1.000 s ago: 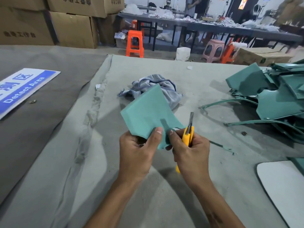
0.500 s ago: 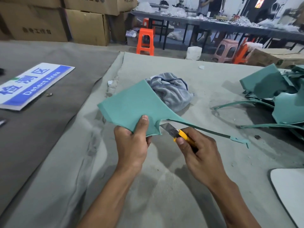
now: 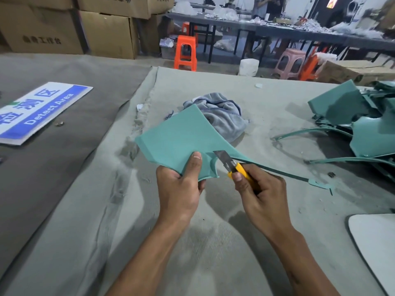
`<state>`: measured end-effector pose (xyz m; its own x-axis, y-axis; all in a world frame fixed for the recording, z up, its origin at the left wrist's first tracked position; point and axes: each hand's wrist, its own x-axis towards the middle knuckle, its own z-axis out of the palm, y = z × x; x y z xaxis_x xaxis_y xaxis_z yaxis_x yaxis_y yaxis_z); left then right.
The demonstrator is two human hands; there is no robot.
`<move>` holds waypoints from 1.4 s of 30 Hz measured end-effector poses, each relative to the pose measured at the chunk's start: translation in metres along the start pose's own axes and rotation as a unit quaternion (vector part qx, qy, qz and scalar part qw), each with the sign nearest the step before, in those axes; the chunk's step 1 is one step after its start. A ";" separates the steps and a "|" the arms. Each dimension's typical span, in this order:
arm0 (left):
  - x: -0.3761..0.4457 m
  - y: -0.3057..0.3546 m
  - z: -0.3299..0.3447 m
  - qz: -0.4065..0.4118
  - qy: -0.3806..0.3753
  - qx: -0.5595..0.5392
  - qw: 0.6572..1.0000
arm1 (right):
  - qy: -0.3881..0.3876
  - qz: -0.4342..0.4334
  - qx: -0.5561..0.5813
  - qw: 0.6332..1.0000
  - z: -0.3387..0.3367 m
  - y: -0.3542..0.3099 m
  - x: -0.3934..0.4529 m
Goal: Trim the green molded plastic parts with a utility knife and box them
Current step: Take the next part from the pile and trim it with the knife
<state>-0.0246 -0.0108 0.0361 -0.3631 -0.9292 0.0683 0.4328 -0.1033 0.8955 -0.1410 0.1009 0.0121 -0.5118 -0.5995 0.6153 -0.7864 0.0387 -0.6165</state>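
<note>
- The left hand point(image 3: 181, 189) pinches the flat green molded plastic part point(image 3: 177, 137) by its near edge, thumb on top, holding it up above the tabletop point(image 3: 213, 253), which is covered in grey cloth.
- The right hand point(image 3: 260, 195) is clamped round the yellow-handled utility knife point(image 3: 232, 165), whose blade meets the part's edge where a thin green strip of trim point(image 3: 284, 173) trails off to the right.
- The left thumb lies just beside the blade; a slip toward it could cut the thumb.
- Too steep an angle could gouge the part's edge rather than shave it.
- The trailing strip may snag and jerk the part.
- A pile of green plastic parts point(image 3: 363, 129) lies at the right, and a crumpled grey rag point(image 3: 222, 116) behind the held part.
- A blue-and-white "Detect Area" sign point(image 3: 42, 110) lies left; brown cardboard boxes point(image 3: 85, 28), orange plastic stools point(image 3: 184, 52) and long worktables point(image 3: 299, 33) fill the room beyond.
</note>
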 end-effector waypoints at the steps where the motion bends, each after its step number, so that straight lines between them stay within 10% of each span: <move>1: -0.001 0.000 0.000 -0.002 0.000 0.003 1.000 | 0.004 0.001 0.007 1.000 -0.002 0.002 0.000; 42: -0.018 -0.009 0.007 0.060 -0.007 0.041 0.997 | 0.105 0.050 -0.098 0.988 0.013 -0.012 0.001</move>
<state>-0.0277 0.0098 0.0298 -0.3247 -0.9281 0.1822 0.4057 0.0374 0.9132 -0.1276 0.0897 0.0136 -0.6348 -0.4058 0.6575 -0.7696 0.2566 -0.5847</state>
